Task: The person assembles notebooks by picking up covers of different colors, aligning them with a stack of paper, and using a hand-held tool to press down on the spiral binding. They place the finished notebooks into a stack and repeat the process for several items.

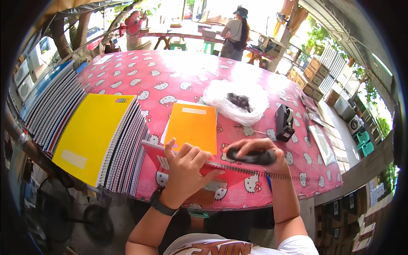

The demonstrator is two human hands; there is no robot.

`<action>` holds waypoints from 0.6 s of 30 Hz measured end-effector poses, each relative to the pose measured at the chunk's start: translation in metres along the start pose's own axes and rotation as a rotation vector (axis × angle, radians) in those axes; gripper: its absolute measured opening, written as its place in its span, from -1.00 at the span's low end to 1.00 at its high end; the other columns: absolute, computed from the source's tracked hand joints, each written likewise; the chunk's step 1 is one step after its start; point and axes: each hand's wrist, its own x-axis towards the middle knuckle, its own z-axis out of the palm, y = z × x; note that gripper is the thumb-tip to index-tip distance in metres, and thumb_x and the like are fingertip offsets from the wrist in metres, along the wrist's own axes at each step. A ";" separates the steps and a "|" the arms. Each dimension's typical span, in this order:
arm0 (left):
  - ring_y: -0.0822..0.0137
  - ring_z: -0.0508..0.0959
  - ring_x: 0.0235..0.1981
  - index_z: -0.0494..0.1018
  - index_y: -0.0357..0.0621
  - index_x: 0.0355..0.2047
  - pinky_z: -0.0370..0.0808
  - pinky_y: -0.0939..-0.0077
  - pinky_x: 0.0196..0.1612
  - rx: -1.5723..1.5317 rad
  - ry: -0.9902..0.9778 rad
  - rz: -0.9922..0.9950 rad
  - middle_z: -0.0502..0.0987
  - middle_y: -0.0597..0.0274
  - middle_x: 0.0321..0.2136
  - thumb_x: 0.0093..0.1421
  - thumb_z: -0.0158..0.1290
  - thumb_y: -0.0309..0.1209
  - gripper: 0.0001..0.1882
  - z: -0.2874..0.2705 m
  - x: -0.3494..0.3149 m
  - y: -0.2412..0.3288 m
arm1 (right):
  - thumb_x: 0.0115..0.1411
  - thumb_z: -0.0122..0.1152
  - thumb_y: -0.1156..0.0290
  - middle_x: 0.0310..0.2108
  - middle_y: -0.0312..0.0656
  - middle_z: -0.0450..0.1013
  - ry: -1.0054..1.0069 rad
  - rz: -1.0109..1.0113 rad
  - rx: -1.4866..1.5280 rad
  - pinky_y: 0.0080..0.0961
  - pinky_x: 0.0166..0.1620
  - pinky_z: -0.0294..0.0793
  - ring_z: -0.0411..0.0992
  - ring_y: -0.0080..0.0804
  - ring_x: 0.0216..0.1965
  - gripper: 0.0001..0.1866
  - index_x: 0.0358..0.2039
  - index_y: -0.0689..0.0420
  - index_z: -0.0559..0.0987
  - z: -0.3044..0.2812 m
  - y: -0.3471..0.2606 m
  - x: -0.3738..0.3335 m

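Note:
My left hand [187, 163] grips a red notebook [227, 170] by its upper edge, thumb on the near side and fingers over the top. The notebook is held up at the table's near edge. From its top edge a dark spiral coil [278, 175] sticks out to the right, past my right wrist. My right hand [265, 155] is closed round a black rounded hand tool [250, 157], just above the coil; motion blurs it, and its exact kind cannot be made out. Just beyond lies an orange notebook [191, 127] on white sheets.
A yellow notebook [91, 131] tops a tall spiral-bound stack at left, beside another stack [53, 106]. A white plastic bag [236, 102] with dark coils and a black tape dispenser [284, 123] stand on the pink patterned table [161, 87]. A person [234, 36] stands beyond.

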 end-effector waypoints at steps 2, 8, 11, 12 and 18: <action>0.39 0.46 -0.34 0.49 0.04 -0.40 -0.06 0.08 0.15 -0.037 -0.009 0.000 0.47 0.42 -0.51 -0.21 0.29 -0.03 -0.58 0.001 -0.003 0.003 | 0.08 0.21 0.19 -0.31 -0.16 0.51 0.006 -0.111 -0.078 -0.46 -0.15 0.41 0.44 -0.39 -0.26 -0.64 -0.30 0.28 0.58 0.002 0.013 0.003; 0.37 0.46 -0.24 0.39 0.06 -0.10 -0.07 0.02 0.16 -0.137 -0.033 -0.075 0.48 0.40 -0.37 -0.20 0.29 -0.03 -0.37 -0.003 -0.006 0.001 | 0.03 0.21 -0.03 -0.26 -0.13 0.48 -0.118 -0.075 0.220 -0.45 -0.07 0.36 0.42 -0.38 -0.18 -0.46 -0.28 0.28 0.57 0.007 0.004 0.011; 0.25 0.37 -0.03 0.27 -0.04 0.06 -0.09 0.02 0.18 -0.016 0.123 -0.055 0.39 0.22 -0.13 -0.20 0.30 0.00 -0.17 -0.004 -0.008 -0.007 | -0.01 0.21 -0.10 -0.22 -0.07 0.48 0.014 0.217 -0.660 -0.40 -0.04 0.35 0.42 -0.31 -0.15 -0.41 -0.26 0.23 0.57 -0.005 0.014 0.027; 0.25 0.37 -0.03 0.27 -0.04 0.06 -0.09 0.02 0.18 -0.018 0.133 -0.052 0.39 0.22 -0.13 -0.20 0.30 0.00 -0.17 -0.001 -0.012 -0.016 | -0.01 0.21 -0.10 -0.22 -0.07 0.48 0.014 0.213 -0.670 -0.40 -0.04 0.35 0.42 -0.31 -0.15 -0.41 -0.26 0.23 0.57 -0.002 0.006 0.022; 0.01 0.12 0.20 -0.16 -0.21 0.25 0.06 0.10 0.21 -0.311 0.557 -0.329 0.00 -0.13 0.23 -0.28 0.39 -0.06 0.24 -0.002 -0.028 -0.048 | 0.04 0.25 0.07 -0.25 -0.07 0.48 0.091 -0.042 -0.632 -0.40 -0.07 0.36 0.41 -0.29 -0.18 -0.54 -0.25 0.23 0.57 0.001 0.018 0.026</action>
